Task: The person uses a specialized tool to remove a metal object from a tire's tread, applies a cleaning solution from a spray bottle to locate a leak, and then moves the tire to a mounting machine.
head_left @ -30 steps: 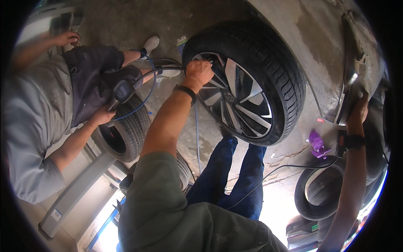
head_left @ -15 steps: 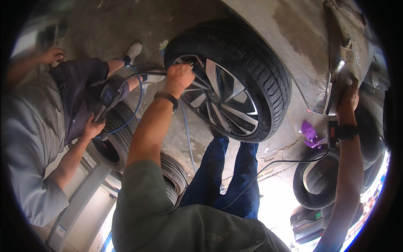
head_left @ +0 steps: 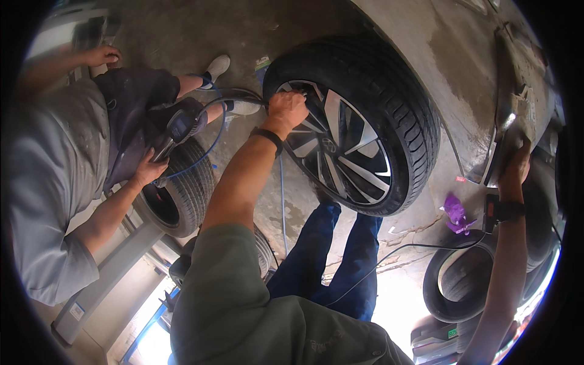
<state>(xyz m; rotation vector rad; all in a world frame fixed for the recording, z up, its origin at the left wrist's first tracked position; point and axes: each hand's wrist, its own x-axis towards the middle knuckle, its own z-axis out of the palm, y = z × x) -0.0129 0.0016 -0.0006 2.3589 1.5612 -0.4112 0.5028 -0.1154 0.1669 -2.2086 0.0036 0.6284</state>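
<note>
A car wheel (head_left: 359,143), a black tire on a two-tone alloy rim, stands tilted in front of my legs. My left hand (head_left: 288,111) is closed in a fist at the rim's upper left edge, gripping the end of a dark air hose (head_left: 248,99). The hose tip and the valve are mostly hidden by my fingers. Far to the right, my right hand (head_left: 516,165) lies against a grey, dirty metal panel (head_left: 500,149), its fingers extended along it. At the left, a co-worker's hand (head_left: 148,169) holds a handheld tire inflator gauge (head_left: 178,129) with a screen.
A blue hose (head_left: 207,152) loops by the co-worker, whose shoes (head_left: 219,68) stand behind it. Loose tires (head_left: 182,207) lie at the left, and another tire (head_left: 433,286) at the lower right. A purple wrapper (head_left: 456,214) lies on the cracked concrete floor. A black cable (head_left: 401,246) runs to my right wrist.
The whole view has shifted, so things appear slightly right and lower. My left hand stays at the rim with the hose, and my right hand stays on the panel.
</note>
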